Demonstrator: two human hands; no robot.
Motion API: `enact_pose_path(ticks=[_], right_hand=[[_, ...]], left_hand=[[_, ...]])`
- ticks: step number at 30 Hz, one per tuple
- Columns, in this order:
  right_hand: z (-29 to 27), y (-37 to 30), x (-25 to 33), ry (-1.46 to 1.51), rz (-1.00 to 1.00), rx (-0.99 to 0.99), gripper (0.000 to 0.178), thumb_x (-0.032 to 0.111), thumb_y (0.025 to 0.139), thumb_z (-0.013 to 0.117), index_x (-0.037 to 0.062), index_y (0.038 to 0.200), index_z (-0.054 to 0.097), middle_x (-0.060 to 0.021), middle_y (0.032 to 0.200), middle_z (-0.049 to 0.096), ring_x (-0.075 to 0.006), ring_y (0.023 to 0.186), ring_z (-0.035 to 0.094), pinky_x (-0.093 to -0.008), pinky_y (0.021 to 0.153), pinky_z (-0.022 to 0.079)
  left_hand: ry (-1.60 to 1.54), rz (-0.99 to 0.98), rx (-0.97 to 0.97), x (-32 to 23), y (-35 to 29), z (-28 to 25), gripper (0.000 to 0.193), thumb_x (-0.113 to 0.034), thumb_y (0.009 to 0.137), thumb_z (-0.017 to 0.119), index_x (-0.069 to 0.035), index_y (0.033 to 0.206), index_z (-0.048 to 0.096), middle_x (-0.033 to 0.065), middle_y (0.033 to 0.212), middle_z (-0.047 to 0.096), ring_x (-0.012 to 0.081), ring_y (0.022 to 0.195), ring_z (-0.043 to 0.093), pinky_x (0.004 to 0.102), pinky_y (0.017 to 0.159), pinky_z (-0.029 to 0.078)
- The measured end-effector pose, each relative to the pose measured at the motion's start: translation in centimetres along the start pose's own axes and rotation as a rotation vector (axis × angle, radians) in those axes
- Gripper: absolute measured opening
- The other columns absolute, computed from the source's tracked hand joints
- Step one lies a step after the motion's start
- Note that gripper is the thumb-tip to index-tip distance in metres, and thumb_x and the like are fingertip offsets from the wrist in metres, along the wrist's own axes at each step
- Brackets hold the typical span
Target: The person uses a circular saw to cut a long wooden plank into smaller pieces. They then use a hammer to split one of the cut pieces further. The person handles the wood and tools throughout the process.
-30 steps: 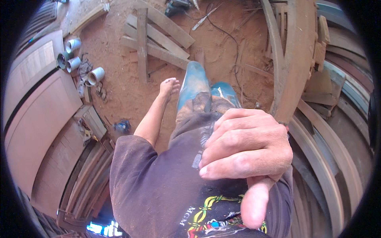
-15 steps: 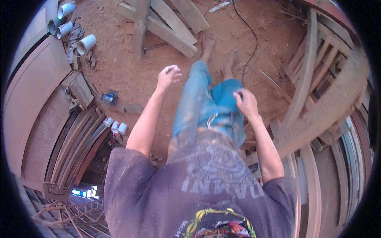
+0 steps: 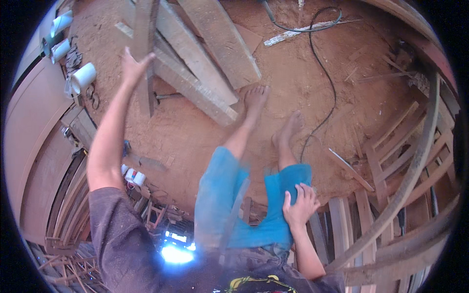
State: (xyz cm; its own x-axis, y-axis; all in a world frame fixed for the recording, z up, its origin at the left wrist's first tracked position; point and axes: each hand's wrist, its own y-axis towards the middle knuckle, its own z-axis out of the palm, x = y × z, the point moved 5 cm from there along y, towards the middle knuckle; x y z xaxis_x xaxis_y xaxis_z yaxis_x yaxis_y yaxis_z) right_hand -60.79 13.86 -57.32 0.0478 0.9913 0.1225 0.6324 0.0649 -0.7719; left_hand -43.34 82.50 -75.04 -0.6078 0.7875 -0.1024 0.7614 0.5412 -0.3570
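Observation:
My left hand (image 3: 134,71) is stretched out at the upper left, its fingers and thumb spread with nothing between them. Beside it, a narrow plank (image 3: 145,29) lies across other boards; whether my thumb touches it I cannot tell. Those boards fan out over the floor, among them a wide board (image 3: 222,44) and a long thick one (image 3: 195,93). My right hand (image 3: 300,205) rests on the right leg of my blue shorts (image 3: 288,185), fingers apart and holding nothing. A hammer-like tool (image 3: 168,96) sits on the ground next to the planks.
White buckets (image 3: 84,77) lie at the far left beside large panels (image 3: 36,107). A black cable (image 3: 332,88) winds over the sandy floor (image 3: 273,63). To the right are slatted wooden frames (image 3: 400,146) and a curved-looking beam (image 3: 410,195). White cans (image 3: 134,177) stand lower left.
My left hand has moved out to the left and forward, reaching the narrow plank. My right hand has come down onto my shorts. The view has shifted, with my legs now bent lower.

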Motion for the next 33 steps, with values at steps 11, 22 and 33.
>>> enact_pose_path(ticks=[11, 22, 33], right_hand=[[-1.8, 2.1, 1.5, -0.039, 0.015, -0.029, 0.039, 0.030, 0.087, 0.079, 0.0124, 0.121, 0.069, -0.0047, 0.134, 0.066, -0.0301, 0.134, 0.056, -0.0521, 0.102, 0.035], [-4.1, -4.3, 1.0, 0.263, -0.141, 0.104, 0.056, 0.042, 0.091, 0.080, 0.0133, 0.138, 0.067, -0.0131, 0.159, 0.052, -0.0386, 0.150, 0.046, -0.0602, 0.114, 0.042], [-9.0, -11.7, -3.2, 0.650, 0.155, 0.131, 0.022, 0.009, 0.096, 0.067, 0.0006, 0.114, 0.078, -0.0162, 0.107, 0.080, -0.0244, 0.099, 0.078, -0.0378, 0.088, 0.059]], left_hand=[[0.367, 0.010, 0.103, -3.2, 10.4, 3.5, 0.100, -0.055, 0.068, 0.097, 0.012, 0.132, 0.058, 0.0325, 0.120, 0.073, 0.0444, 0.107, 0.075, 0.0483, 0.094, 0.061], [0.020, 0.474, 0.224, -8.1, -18.1, -1.1, 0.098, -0.001, 0.069, 0.082, -0.008, 0.155, 0.036, 0.0230, 0.138, 0.052, 0.0463, 0.130, 0.051, 0.0538, 0.112, 0.045], [-0.201, 0.629, 0.236, -12.6, -26.2, -13.9, 0.085, -0.003, 0.078, 0.079, -0.004, 0.153, 0.039, 0.0225, 0.141, 0.052, 0.0445, 0.134, 0.051, 0.0500, 0.113, 0.046]])
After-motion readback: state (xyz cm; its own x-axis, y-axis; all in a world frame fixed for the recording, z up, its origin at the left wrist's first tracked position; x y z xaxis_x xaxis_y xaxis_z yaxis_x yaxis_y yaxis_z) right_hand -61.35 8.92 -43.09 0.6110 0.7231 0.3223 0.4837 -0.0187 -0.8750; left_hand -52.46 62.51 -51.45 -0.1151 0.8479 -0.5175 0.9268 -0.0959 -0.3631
